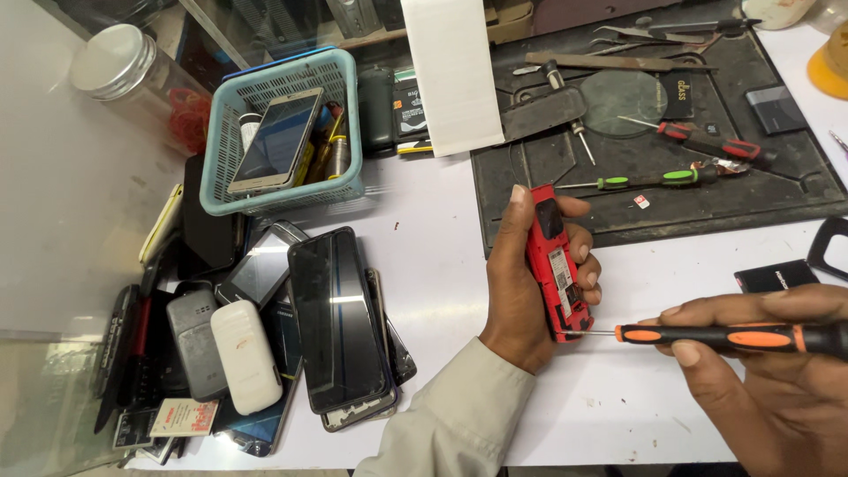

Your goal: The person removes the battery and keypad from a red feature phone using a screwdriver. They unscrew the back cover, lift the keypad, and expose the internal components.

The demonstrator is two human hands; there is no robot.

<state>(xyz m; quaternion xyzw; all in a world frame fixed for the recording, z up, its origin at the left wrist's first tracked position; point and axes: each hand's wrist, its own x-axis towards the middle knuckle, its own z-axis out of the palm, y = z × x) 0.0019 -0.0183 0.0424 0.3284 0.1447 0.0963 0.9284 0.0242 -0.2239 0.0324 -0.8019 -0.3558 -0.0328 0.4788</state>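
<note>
Your left hand [521,283] is squeezing the red phone [556,265]; your right hand [777,371] is gripping the screwdriver [724,336]. Pushing crooked, its tip could slip and scratch.

You're working under bright, even light from overhead, and the white table [433,256] reads clean with only soft, short shadows under your hands. Glare streaks run down the dark screen of the large phone [338,318] at lower left, and the metal jar lid [108,58] at upper left shines pale. The frame is sharp in the middle; straight edges bow slightly toward the corners. The upper left surface is washed out.
</note>
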